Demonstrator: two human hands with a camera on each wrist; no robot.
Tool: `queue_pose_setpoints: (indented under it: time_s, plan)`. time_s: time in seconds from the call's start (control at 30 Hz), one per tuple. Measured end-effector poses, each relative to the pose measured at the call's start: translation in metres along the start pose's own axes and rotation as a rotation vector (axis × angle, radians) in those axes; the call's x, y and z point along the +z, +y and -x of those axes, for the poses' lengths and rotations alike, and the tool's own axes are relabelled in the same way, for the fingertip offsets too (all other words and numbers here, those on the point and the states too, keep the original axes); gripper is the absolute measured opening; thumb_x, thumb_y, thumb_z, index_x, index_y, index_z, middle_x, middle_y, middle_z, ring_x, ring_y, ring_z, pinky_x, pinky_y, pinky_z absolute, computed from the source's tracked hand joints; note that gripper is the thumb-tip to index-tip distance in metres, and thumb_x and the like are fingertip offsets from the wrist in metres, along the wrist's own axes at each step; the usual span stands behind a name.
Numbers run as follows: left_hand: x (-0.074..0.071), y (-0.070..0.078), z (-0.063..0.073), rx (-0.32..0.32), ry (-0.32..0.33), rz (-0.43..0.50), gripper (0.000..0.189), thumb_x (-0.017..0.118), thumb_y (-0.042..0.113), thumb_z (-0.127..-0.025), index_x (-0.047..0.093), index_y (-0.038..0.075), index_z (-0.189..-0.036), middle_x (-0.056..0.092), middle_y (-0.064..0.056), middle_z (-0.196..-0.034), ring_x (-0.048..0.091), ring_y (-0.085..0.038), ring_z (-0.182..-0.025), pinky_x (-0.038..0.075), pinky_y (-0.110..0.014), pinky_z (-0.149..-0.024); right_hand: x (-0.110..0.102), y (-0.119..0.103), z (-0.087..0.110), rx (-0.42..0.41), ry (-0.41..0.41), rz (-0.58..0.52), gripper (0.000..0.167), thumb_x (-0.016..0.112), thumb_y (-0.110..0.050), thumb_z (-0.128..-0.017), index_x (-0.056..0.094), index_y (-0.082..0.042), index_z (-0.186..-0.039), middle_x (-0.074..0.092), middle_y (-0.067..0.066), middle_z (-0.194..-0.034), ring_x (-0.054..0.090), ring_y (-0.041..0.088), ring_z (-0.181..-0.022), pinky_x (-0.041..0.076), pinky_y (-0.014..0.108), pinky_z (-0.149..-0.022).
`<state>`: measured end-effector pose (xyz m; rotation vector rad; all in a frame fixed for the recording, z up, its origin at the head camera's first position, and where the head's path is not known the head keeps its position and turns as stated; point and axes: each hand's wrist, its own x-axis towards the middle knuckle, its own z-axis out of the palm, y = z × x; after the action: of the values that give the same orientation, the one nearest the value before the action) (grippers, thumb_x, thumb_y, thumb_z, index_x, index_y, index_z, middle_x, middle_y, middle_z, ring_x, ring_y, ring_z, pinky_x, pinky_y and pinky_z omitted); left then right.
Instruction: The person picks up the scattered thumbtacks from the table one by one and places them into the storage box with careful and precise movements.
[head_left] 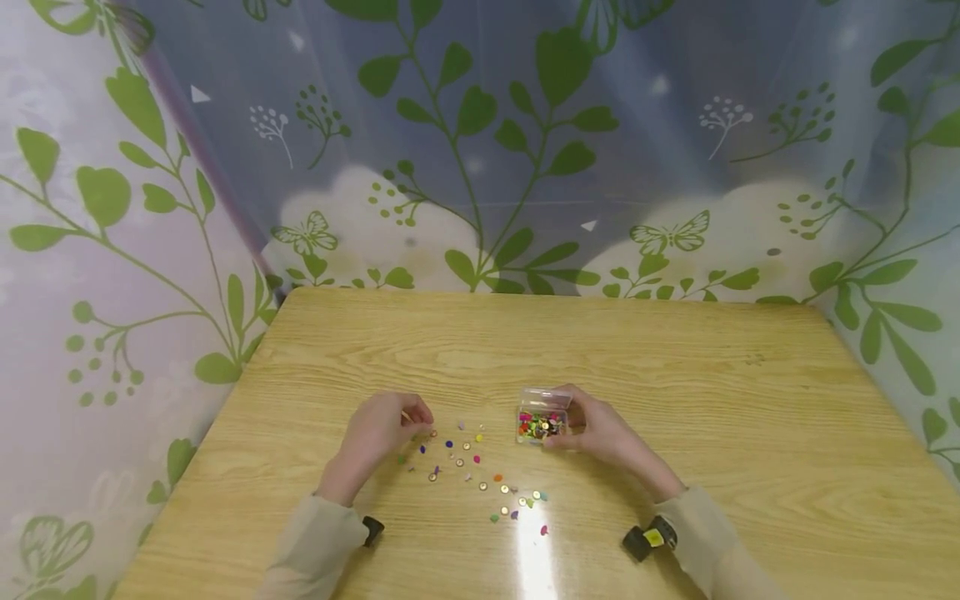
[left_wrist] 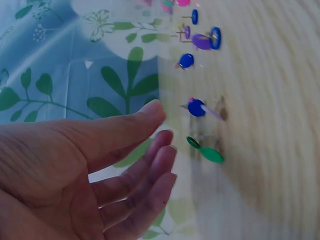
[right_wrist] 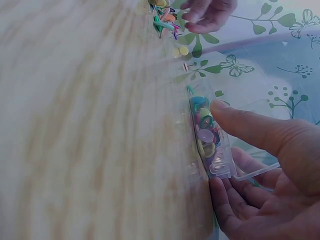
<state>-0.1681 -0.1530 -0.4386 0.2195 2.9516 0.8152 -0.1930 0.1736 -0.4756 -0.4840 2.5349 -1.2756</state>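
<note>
At the left edge of a loose scatter of coloured thumbtacks is my left hand (head_left: 382, 427), low over the table. In the left wrist view its thumb and fingers are bent a little and apart, with nothing visible between them. A green thumbtack (left_wrist: 212, 155) and a blue thumbtack (left_wrist: 195, 108) lie just beyond the fingertips. My right hand (head_left: 603, 429) grips a small clear plastic box (right_wrist: 221, 167) by its right side, thumb at one edge and fingers at the other. Its hinged lid (head_left: 546, 398) is raised, and many mixed thumbtacks (head_left: 542, 427) fill it.
The scattered tacks run diagonally from my left hand toward the front, ending near a pink thumbtack (head_left: 544, 530). Beneath everything is a wood-grain table (head_left: 675, 358). A patterned curtain (head_left: 480, 150) hangs behind its far edge.
</note>
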Motion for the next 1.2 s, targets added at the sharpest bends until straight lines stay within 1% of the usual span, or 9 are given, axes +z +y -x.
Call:
queue_pose_setpoints:
  time_s: [0.13,0.23,0.43,0.6,0.77,0.87,0.97,1.1,1.2]
  plan:
    - [0.001,-0.005,0.003,-0.011,-0.028,-0.010,0.011,0.082,0.014,-0.084,0.073,0.018,-0.081,0.068,0.006,-0.078,0.061,-0.010,-0.073,0.052,-0.032,-0.071,0.000,0.001,0.000,-0.013,-0.003,-0.003,0.065,0.087,-0.020,-0.079,0.055,-0.009,-0.134,0.066,0.017,-0.124,0.067,0.031,-0.106,0.055,0.049,-0.094]
    - [0.002,-0.008,0.005,0.002,-0.031,-0.015,0.011,0.082,0.010,-0.083,0.073,0.015,-0.080,0.066,0.005,-0.075,0.059,-0.010,-0.070,0.050,-0.030,-0.068,0.000,0.001,0.000,-0.020,-0.001,-0.002,0.063,0.087,-0.020,-0.080,0.055,-0.009,-0.133,0.066,0.016,-0.123,0.067,0.030,-0.105,0.054,0.050,-0.095]
    - [0.004,-0.013,0.005,-0.003,-0.009,-0.020,0.011,0.079,0.008,-0.086,0.074,0.013,-0.078,0.066,0.004,-0.073,0.055,-0.011,-0.067,0.048,-0.030,-0.066,0.000,0.000,0.000,-0.022,0.003,0.007,0.064,0.087,-0.021,-0.080,0.055,-0.008,-0.134,0.066,0.016,-0.123,0.067,0.030,-0.105,0.054,0.050,-0.095]
    - [0.006,-0.010,0.003,0.005,0.017,-0.020,0.011,0.077,0.011,-0.089,0.073,0.013,-0.078,0.066,0.003,-0.072,0.049,-0.011,-0.063,0.042,-0.027,-0.062,-0.001,0.000,0.000,-0.015,0.006,0.010,0.064,0.087,-0.021,-0.080,0.055,-0.009,-0.134,0.066,0.016,-0.123,0.067,0.031,-0.105,0.054,0.051,-0.096]
    - [0.013,0.000,-0.001,0.027,0.037,0.004,0.010,0.074,0.011,-0.091,0.071,0.013,-0.082,0.066,0.003,-0.073,0.047,-0.010,-0.059,0.039,-0.025,-0.056,-0.001,0.001,0.001,-0.015,0.002,0.002,0.066,0.087,-0.021,-0.079,0.055,-0.008,-0.135,0.066,0.017,-0.124,0.067,0.031,-0.106,0.054,0.050,-0.095]
    - [0.019,0.010,-0.005,0.057,0.042,0.029,0.010,0.073,0.011,-0.092,0.070,0.014,-0.084,0.067,0.002,-0.076,0.049,-0.009,-0.061,0.041,-0.025,-0.058,-0.001,0.001,0.001,-0.016,0.003,-0.003,0.067,0.087,-0.021,-0.079,0.055,-0.008,-0.135,0.066,0.018,-0.124,0.067,0.031,-0.106,0.054,0.050,-0.095]
    - [0.024,0.022,-0.008,0.103,0.046,0.053,0.009,0.074,0.011,-0.092,0.070,0.014,-0.085,0.069,0.002,-0.079,0.053,-0.009,-0.065,0.046,-0.027,-0.062,-0.001,0.002,0.001,-0.016,0.001,-0.008,0.066,0.087,-0.022,-0.079,0.055,-0.008,-0.135,0.066,0.018,-0.125,0.067,0.032,-0.107,0.054,0.051,-0.096]
    - [0.031,0.039,-0.013,0.180,0.046,0.058,0.009,0.075,0.011,-0.092,0.070,0.015,-0.085,0.072,0.002,-0.081,0.060,-0.010,-0.070,0.050,-0.027,-0.067,-0.001,0.002,0.001,-0.014,0.002,-0.004,0.066,0.087,-0.024,-0.079,0.055,-0.010,-0.135,0.066,0.016,-0.125,0.067,0.032,-0.108,0.053,0.051,-0.096]
    - [0.034,0.052,-0.016,0.221,0.035,0.060,0.007,0.075,0.012,-0.092,0.070,0.015,-0.087,0.073,0.002,-0.084,0.065,-0.011,-0.075,0.052,-0.027,-0.068,0.000,0.002,0.000,-0.011,0.006,-0.003,0.067,0.087,-0.024,-0.078,0.055,-0.011,-0.135,0.067,0.014,-0.124,0.067,0.030,-0.107,0.054,0.050,-0.096]
